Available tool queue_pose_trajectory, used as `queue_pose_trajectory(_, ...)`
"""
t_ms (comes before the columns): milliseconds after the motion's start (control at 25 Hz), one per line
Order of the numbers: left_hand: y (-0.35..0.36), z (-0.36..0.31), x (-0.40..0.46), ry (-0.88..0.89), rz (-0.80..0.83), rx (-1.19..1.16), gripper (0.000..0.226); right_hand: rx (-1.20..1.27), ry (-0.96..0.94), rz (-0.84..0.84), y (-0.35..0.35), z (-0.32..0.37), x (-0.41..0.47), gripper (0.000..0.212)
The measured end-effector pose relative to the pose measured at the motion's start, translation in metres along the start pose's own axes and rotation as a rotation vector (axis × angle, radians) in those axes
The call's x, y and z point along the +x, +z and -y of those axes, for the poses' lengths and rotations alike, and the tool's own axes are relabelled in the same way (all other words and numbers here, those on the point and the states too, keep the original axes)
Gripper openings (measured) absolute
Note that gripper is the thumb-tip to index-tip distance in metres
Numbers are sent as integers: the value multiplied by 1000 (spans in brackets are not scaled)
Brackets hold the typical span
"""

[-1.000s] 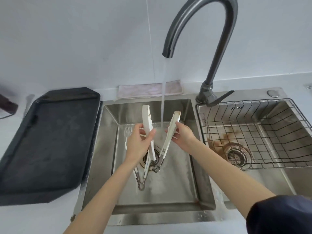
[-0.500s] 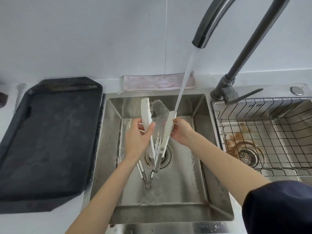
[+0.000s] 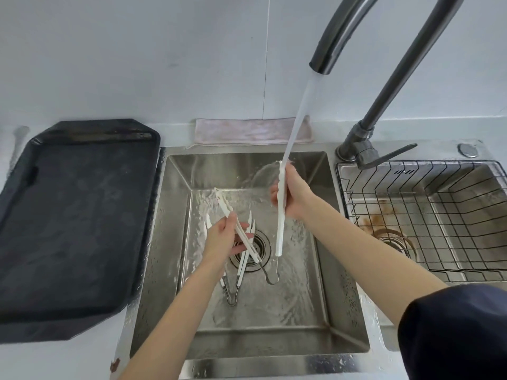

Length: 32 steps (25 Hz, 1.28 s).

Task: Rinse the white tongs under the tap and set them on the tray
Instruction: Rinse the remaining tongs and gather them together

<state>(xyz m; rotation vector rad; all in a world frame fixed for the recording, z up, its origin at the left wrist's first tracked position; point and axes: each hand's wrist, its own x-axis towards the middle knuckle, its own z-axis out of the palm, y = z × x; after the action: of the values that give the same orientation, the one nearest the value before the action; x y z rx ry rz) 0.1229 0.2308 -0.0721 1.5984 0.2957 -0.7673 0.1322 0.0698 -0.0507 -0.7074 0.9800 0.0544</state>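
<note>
The white tongs [image 3: 279, 215] are spread wide over the sink basin, one arm upright under the tap [image 3: 326, 54] stream, the other slanted left (metal hinge loop low). The dark tray [image 3: 74, 215] lies left, wet.

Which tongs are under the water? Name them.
The tongs in the right hand, upright, the stream striking their top. The pair in the left hand tilts aside, clear of it.
</note>
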Motion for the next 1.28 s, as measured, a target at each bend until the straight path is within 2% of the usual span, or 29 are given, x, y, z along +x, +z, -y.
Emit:
queue_pose_trajectory(240, 12, -3, 3, -32, 86, -43, 23, -47, -68, 3, -4, -2, -14, 39)
queue_pose_trajectory(400, 35, -8, 13, -104, 189, -51, 32, -207, -110, 36, -23, -3, -33, 39)
queue_pose_trajectory(600, 62, -18, 18, -208, 301, -140, 35, -320, -256, 35, -25, 20, -50, 24)
queue_pose_trajectory(760, 74, -23, 17, -240, 307, -162, 33, -404, -394, 52, -26, 27, -56, 21)
queue_pose_trajectory(840, 75, -23, 17, -245, 307, -166, 33, -451, -438, 50, -26, 27, -57, 26)
queue_pose_trajectory(920, 75, -24, 17, -243, 316, -163, 33, -498, -471, 32, -27, 25, -55, 30)
queue_pose_trajectory(1160, 70, -27, 20, -226, 351, -234, 26, -687, -581, -70, -40, 19, -45, 18)
queue_pose_trajectory(1280, 66, -29, 22, -240, 355, -279, 17, -610, -453, -174, -55, 13, -32, 34)
